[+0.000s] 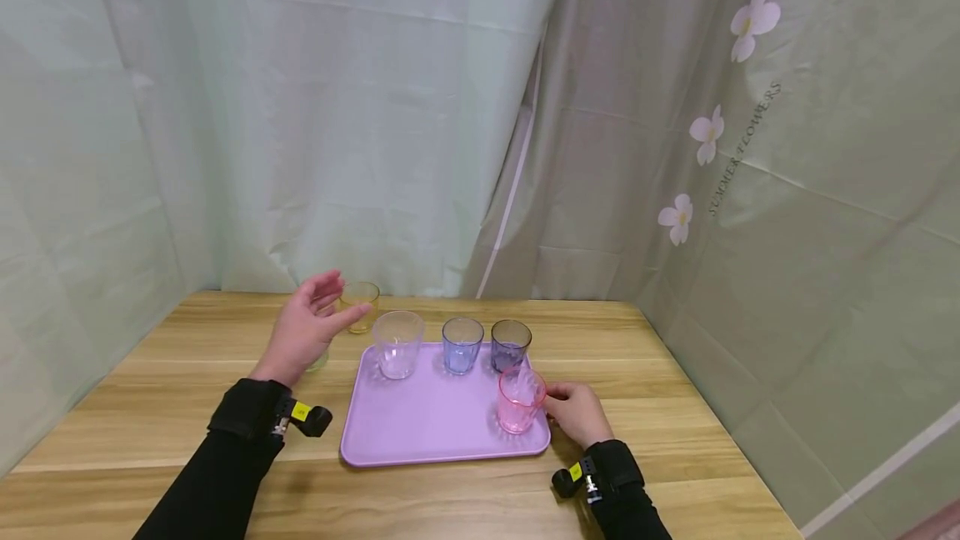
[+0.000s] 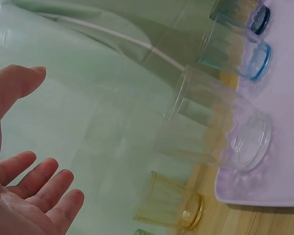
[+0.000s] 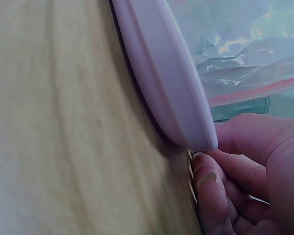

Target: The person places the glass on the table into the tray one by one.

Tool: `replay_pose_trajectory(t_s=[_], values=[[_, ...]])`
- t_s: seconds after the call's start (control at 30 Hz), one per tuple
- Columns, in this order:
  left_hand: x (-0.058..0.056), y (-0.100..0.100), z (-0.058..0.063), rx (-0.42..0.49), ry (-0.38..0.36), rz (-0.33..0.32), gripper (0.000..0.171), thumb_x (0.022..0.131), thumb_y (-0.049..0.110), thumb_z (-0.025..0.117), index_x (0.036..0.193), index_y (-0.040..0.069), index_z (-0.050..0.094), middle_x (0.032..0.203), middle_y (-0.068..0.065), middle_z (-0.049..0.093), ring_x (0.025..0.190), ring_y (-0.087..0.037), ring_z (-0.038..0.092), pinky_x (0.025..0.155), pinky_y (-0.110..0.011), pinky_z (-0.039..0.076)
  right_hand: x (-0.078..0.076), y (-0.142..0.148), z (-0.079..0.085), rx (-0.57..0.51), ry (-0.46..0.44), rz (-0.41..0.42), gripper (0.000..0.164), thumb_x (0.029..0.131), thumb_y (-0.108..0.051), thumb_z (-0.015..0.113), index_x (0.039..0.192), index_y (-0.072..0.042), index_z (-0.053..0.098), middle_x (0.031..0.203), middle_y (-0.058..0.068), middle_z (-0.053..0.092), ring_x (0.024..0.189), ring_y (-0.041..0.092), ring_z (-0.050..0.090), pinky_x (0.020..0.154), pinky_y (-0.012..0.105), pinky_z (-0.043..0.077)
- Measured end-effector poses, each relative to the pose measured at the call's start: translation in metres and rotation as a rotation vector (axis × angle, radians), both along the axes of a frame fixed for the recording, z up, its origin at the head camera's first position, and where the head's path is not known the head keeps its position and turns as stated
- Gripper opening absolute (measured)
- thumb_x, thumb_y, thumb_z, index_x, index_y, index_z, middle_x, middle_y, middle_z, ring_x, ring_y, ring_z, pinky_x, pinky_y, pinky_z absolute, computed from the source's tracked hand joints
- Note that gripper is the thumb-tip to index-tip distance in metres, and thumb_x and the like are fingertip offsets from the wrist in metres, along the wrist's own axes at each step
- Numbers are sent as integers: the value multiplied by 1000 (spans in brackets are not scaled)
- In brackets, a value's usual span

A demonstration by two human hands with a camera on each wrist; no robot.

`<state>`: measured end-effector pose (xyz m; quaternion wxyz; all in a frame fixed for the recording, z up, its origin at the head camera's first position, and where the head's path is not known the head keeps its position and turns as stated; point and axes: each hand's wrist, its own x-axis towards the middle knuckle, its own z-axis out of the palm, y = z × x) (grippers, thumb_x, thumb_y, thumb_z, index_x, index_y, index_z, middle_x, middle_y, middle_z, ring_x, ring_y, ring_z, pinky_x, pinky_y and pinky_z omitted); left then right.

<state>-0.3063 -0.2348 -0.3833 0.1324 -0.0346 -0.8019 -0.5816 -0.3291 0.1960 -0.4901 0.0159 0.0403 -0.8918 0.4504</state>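
Note:
A purple tray [image 1: 427, 432] lies on the table. On it stand a large clear glass [image 1: 398, 348], a blue glass [image 1: 462, 348], a dark grey glass [image 1: 510, 348] and a pink glass [image 1: 517, 411] with something clear and crinkled inside. My left hand [image 1: 300, 332] hovers left of the tray, fingers spread and holding nothing. Beyond it is a yellow glass [image 2: 169, 203]; a green glass [image 1: 318, 362] is mostly hidden behind the wrist. My right hand [image 1: 579, 413] pinches the tray's right rim [image 3: 186, 98], thumb side above and curled fingers [image 3: 213, 203] below.
The wooden table [image 1: 660, 407] extends to both sides of the tray. Pale curtains [image 1: 360, 123] hang behind and beside it, with flowers printed on the right one.

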Motion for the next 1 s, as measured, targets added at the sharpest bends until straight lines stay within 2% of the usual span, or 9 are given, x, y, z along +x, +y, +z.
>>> replay_pose_trajectory(t_s=[0.43,0.77,1.0], values=[[-9,-13,9,-43,7,8,105,99,41,83,173,1,20,175,-27,34,162,-47,35,131,-62,31,0,0,1,-13,-10,-5,25,100,-14,74,117,3,81,103,13,80,83,17,69,73,30,59],[-15,-27,9,-55,13,10,104,101,41,81,173,0,19,176,-28,32,161,-49,33,131,-65,30,2,-1,3,-13,-22,-13,25,101,-14,74,118,3,81,103,13,80,82,16,68,72,30,58],[-18,-38,6,-56,-10,41,104,102,43,80,174,1,18,177,-28,29,161,-51,32,130,-66,30,0,-1,2,-17,-18,-11,25,100,-13,74,118,4,81,103,13,80,81,16,68,71,30,58]])
